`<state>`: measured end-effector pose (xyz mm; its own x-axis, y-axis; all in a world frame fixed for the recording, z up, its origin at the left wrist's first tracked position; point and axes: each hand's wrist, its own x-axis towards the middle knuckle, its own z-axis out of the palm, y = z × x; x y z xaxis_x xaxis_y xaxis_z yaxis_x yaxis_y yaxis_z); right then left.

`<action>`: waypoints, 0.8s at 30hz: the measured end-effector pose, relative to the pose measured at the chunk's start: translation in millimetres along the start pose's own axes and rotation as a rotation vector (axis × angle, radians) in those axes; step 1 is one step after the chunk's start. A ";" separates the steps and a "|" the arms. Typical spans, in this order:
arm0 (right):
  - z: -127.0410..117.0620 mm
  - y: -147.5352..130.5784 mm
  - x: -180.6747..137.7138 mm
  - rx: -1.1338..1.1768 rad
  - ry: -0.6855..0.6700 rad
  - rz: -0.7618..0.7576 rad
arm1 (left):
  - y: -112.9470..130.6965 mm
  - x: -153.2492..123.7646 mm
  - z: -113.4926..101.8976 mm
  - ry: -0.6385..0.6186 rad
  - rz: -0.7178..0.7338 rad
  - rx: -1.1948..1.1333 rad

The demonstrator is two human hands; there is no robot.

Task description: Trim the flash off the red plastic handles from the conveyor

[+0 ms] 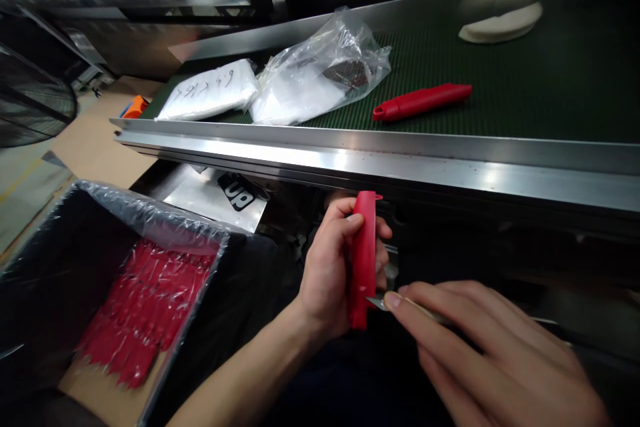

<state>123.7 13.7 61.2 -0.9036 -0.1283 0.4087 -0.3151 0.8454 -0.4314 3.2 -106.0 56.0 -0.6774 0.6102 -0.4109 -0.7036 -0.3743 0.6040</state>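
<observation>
My left hand (327,263) is closed around a long red plastic handle-shaped part (365,247), held nearly upright below the conveyor's edge. In my right hand (480,340) is a slim craft knife (377,303), pinched between thumb and fingers. Its pointed blade meets the lower part of the red piece, at its right edge. Most of the knife's grip is hidden by my fingers. Another red plastic part (423,101) of similar shape lies on the green conveyor belt (550,93), ahead of my hands.
A metal rail (350,153) edges the belt. On the belt lie a white packet (210,90), a clear plastic bag (325,73) and a pale curved piece (503,23). A lined box (195,320) at left holds many red parts (145,307). A fan (35,100) stands far left.
</observation>
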 end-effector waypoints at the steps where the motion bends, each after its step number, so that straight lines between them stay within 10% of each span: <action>1: -0.5 0.3 -0.7 -0.008 -0.006 -0.013 | 0.2 0.9 -0.1 0.008 0.001 0.005; 7: -2.6 1.2 -7.9 0.069 0.021 0.009 | 3.7 7.1 0.7 0.022 -0.002 -0.082; 12: -3.8 10.3 -3.6 0.089 0.310 0.195 | 1.7 -1.0 0.1 -0.008 -0.024 0.026; 24: -12.1 27.2 9.2 -0.024 0.120 0.100 | -7.0 -24.3 -1.0 -0.091 -0.036 0.276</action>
<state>110.4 41.8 63.0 -0.8884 0.0191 0.4586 -0.2170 0.8630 -0.4562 24.4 -118.9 61.0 -0.6221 0.6846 -0.3800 -0.6332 -0.1545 0.7584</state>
